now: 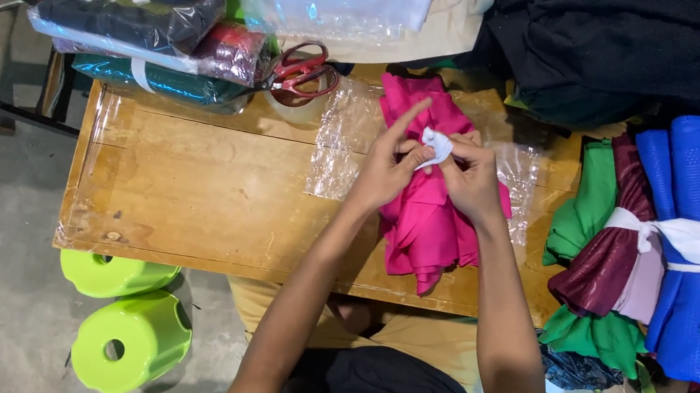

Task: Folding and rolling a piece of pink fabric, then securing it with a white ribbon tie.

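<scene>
You are tying the pink fabric bundle (427, 225).
Both hands, left (384, 174) and right (469, 181), are pinching the white strip (438, 145); the knot is looking unfinished.

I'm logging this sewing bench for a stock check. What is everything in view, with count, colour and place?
pink cloth: one, magenta, on table under the hands
white strip: one, white, pinched between both hands
scissors: one, red handles, table's far edge
clear plastic sheet: one, under the cloth
table: one, wooden
bagged fabrics: several, dark, red, teal, far left
tied fabric bundle: one, green, maroon, blue, right
stools: two, lime, on the floor
left hand: on strip
right hand: on strip
</scene>
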